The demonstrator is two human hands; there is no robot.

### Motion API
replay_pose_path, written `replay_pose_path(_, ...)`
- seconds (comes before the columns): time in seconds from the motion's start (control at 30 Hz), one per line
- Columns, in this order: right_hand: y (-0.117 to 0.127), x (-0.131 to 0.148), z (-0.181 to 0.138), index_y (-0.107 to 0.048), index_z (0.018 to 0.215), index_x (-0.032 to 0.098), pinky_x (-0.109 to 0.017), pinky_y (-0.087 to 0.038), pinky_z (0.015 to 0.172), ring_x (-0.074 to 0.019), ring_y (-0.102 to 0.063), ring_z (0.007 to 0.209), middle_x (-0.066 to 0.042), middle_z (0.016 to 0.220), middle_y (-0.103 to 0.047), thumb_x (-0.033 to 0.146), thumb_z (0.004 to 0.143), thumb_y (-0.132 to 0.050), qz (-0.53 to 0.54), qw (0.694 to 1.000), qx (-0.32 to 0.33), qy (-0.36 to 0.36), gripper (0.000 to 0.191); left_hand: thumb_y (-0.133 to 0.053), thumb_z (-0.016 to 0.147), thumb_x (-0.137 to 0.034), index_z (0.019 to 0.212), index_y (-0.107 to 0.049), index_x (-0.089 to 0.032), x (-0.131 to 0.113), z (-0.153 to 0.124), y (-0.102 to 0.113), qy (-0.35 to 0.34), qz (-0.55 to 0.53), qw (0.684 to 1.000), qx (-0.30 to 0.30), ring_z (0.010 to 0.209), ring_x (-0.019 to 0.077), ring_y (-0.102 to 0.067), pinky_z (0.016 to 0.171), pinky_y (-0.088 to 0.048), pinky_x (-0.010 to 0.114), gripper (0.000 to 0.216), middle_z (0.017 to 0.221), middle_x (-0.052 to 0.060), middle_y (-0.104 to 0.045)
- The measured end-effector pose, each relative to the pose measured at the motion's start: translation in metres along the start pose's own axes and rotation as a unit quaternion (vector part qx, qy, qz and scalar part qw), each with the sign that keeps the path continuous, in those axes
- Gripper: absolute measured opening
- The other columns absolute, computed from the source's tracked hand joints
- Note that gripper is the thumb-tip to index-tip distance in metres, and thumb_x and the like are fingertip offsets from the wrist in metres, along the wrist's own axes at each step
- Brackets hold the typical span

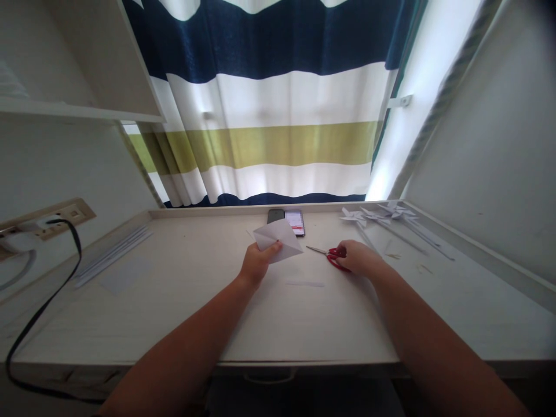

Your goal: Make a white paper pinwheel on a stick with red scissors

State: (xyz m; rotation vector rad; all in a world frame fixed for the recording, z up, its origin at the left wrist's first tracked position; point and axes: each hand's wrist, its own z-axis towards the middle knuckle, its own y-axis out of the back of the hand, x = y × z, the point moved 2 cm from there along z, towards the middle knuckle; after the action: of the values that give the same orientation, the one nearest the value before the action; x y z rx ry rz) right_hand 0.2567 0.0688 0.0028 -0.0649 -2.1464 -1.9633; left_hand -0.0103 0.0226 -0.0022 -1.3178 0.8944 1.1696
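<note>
My left hand [256, 262] pinches a folded white paper [280, 238] and holds it up just above the desk [217, 313], near the middle. My right hand [358, 258] is closed around the red handles of a pair of scissors [329, 253], whose blades point left toward the paper and lie low over the desk. A thin white paper strip [304, 284] lies flat between my two hands.
A phone [291, 220] with a lit screen lies behind the paper. Several white paper pinwheels on sticks [382, 217] rest at the back right. Long paper strips [110, 255] lie at the left. A black cable [52, 289] runs from a wall socket [56, 217]. Striped curtain behind.
</note>
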Motion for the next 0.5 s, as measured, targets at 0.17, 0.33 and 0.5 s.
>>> replay_pose_path(0.17,-0.003,0.002,0.0,-0.062,0.103,0.016,-0.035,-0.053,0.078,-0.0159,-0.062,0.085,-0.006,0.099,-0.064,0.035,0.092,-0.055,-0.014,1.0,0.006,0.012,0.023,-0.083,0.061,-0.038,0.092,-0.071,-0.009,-0.001,-0.001,-0.001,0.003,0.0,1.0,0.006,0.081,0.0211,-0.067,0.078,-0.052,0.032,0.043,0.091,0.011,-0.073)
replay_pose_path(0.33,-0.008,0.007,0.001,-0.062,0.103,0.015,-0.037,-0.052,0.08,-0.017,-0.062,0.089,-0.006,0.101,-0.064,0.035,0.092,-0.056,-0.011,0.999,-0.005,0.034,0.024,-0.084,0.059,-0.039,0.093,-0.071,-0.01,0.001,0.001,0.0,-0.001,-0.007,1.0,0.004,0.081,0.021,-0.067,0.08,-0.051,0.033,0.046,0.09,0.01,-0.073)
replay_pose_path(0.5,-0.011,0.01,0.003,-0.062,0.104,0.015,-0.037,-0.052,0.081,-0.0177,-0.061,0.091,-0.007,0.106,-0.063,0.035,0.092,-0.056,0.004,0.999,-0.025,0.046,0.024,-0.083,0.059,-0.039,0.091,-0.071,-0.009,0.002,0.001,-0.001,-0.004,-0.01,1.0,0.007,0.079,0.0213,-0.067,0.077,-0.051,0.033,0.046,0.088,0.011,-0.073)
